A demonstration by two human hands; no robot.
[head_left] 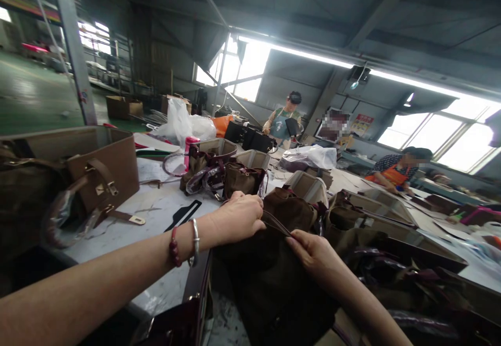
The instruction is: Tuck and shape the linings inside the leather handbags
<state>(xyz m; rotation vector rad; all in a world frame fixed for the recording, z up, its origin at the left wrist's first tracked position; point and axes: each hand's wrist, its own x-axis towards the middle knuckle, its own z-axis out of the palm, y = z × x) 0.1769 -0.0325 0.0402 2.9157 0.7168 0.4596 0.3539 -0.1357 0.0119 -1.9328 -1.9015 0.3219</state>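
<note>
A dark olive-brown fabric bag (274,278) hangs in front of me at the table's near edge. My left hand (243,214) is closed at its upper edge, palm down, with the fingertips partly hidden. My right hand (313,252) pinches the same edge between thumb and fingers, where a thin brown strip (277,223) runs between both hands. Just behind it stands another brown bag (289,205) with a stiff pale-lined body. Below my left wrist, a dark glossy bag part (172,325) with a zip or edging is partly cut off by the frame.
More brown bags with plastic-wrapped handles (211,174) crowd the white table (152,200). A large tan bag (105,163) stands at left, and a black flat piece with a slot (183,214) lies near it. Two co-workers (282,121) work farther back. A metal post (72,48) rises at left.
</note>
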